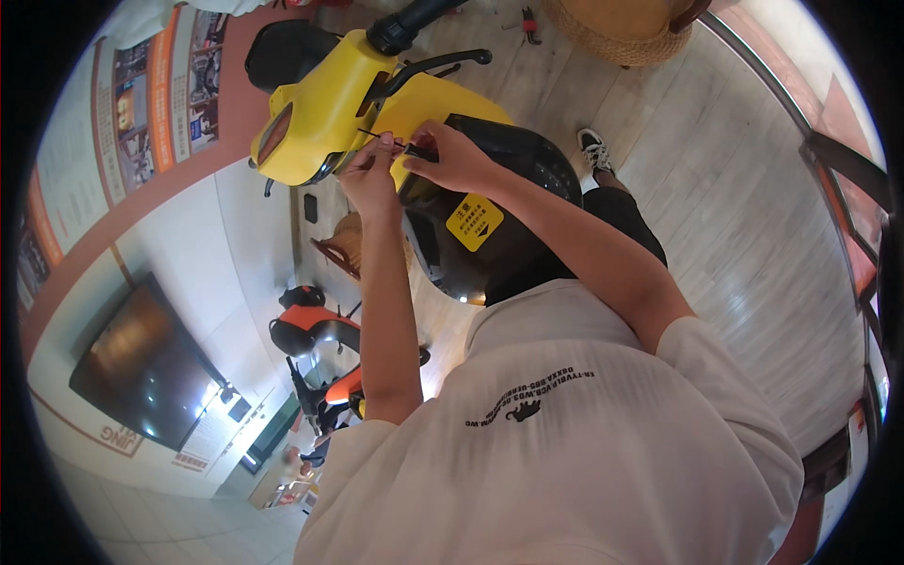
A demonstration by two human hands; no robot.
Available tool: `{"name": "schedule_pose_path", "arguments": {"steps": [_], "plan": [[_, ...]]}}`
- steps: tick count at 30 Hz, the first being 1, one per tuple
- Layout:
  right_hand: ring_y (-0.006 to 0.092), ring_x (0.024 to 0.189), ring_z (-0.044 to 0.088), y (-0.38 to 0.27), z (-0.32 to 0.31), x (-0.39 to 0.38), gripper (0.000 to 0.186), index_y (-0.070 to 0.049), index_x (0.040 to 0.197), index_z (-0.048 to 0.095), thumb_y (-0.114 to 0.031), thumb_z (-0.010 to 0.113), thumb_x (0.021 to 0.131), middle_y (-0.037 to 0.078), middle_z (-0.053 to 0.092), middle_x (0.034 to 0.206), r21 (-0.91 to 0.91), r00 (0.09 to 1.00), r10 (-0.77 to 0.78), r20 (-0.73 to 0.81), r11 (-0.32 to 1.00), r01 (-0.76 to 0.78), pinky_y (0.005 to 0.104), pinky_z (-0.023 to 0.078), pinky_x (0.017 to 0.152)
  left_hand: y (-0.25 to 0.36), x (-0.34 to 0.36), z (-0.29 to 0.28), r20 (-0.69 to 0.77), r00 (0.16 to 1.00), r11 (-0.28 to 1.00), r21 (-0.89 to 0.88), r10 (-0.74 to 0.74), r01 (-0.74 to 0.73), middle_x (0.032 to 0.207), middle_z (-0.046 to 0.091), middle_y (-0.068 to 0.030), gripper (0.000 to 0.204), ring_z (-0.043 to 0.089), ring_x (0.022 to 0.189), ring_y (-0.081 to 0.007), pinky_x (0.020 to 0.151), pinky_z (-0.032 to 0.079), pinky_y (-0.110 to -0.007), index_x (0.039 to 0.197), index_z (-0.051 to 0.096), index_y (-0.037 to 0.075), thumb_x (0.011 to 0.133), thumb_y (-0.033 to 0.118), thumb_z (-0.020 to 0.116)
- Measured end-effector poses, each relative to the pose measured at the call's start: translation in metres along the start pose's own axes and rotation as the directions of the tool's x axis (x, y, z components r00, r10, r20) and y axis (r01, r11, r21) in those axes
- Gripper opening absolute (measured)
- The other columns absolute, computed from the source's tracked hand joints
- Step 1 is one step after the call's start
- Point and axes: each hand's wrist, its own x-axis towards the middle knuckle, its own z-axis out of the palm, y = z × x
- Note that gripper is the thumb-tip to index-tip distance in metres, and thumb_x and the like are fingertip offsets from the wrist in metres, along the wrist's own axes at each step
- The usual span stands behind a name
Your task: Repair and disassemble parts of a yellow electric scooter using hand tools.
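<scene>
Hands: left (369, 174), right (450, 155) pinch thin black cable (381, 137) | scooter (325, 104) | cable ends hidden

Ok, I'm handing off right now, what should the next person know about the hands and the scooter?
Left hand: pressed on the yellow scooter's front panel, fingers curled at the seam.
Right hand: gripping a thin black tool whose tip sits at that seam.
Scooter: black handlebar grip and brake lever above the hands.
Done: cannot tell.
Left: the panel remains on the scooter.
</scene>
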Motion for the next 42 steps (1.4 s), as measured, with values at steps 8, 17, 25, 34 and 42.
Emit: {"name": "schedule_pose_path", "arguments": {"steps": [8, 17, 25, 34, 42], "plan": [[0.0359, 0.094, 0.061, -0.013, -0.003, -0.013, 0.040, 0.001, 0.110, 0.057, -0.016, 0.073, 0.078, 0.021, 0.063, 0.092, -0.248, 0.996, -0.085, -0.040, 0.966, 0.073, 0.0402, 0.048, 0.082, 0.005, -0.005, 0.017, -0.130, 0.991, 1.000, 0.003, 0.028, -0.027, 0.078, 0.069, -0.0097, 0.014, 0.063, 0.070, -0.0139, 0.068, 0.051, -0.025, 0.091, 0.070, -0.008, 0.084, 0.004, 0.070], [0.0347, 0.084, 0.064, -0.018, 0.001, -0.020, 0.029, -0.002, 0.101, 0.059, -0.019, 0.071, 0.081, 0.015, 0.065, 0.089, -0.284, 0.998, 0.055, -0.022, 0.957, -0.059, 0.0402, 0.051, 0.076, 0.002, -0.004, 0.012, -0.285, 0.956, 0.997, 0.006, 0.069, -0.071, 0.077, 0.069, -0.0089, 0.012, 0.064, 0.072, -0.0129, 0.069, 0.052, -0.025, 0.088, 0.070, -0.008, 0.082, 0.002, 0.072], [0.0369, 0.084, 0.064, -0.029, 0.003, -0.020, 0.025, -0.003, 0.098, 0.063, -0.019, 0.071, 0.080, 0.018, 0.066, 0.087, -0.457, 1.000, 0.025, 0.006, 0.889, -0.019, 0.0425, 0.050, 0.074, 0.002, -0.007, 0.013, -0.236, 0.968, 0.994, 0.079, 0.091, -0.074, 0.080, 0.069, -0.0098, 0.016, 0.062, 0.073, -0.0132, 0.069, 0.050, -0.026, 0.089, 0.069, -0.008, 0.084, 0.007, 0.072], [0.0394, 0.088, 0.061, -0.022, -0.006, -0.012, 0.019, 0.001, 0.096, 0.060, -0.011, 0.066, 0.082, 0.021, 0.064, 0.088, -0.318, 0.997, -0.031, 0.074, 0.947, 0.054, 0.0448, 0.048, 0.076, 0.005, 0.002, 0.000, 0.064, 0.997, 0.995, 0.080, 0.053, -0.058, 0.081, 0.069, -0.0104, 0.019, 0.066, 0.075, -0.0143, 0.074, 0.053, -0.026, 0.093, 0.067, -0.010, 0.089, 0.008, 0.066], [0.0409, 0.088, 0.061, -0.035, -0.007, -0.017, 0.027, 0.001, 0.101, 0.060, -0.011, 0.071, 0.079, 0.021, 0.064, 0.091, -0.339, 0.996, 0.083, 0.026, 0.938, -0.070, 0.0439, 0.049, 0.077, 0.000, -0.002, 0.007, -0.092, 0.996, 1.000, 0.025, 0.015, -0.013, 0.082, 0.069, -0.0104, 0.016, 0.066, 0.077, -0.0148, 0.076, 0.054, -0.026, 0.092, 0.067, -0.009, 0.088, 0.007, 0.067]]}}
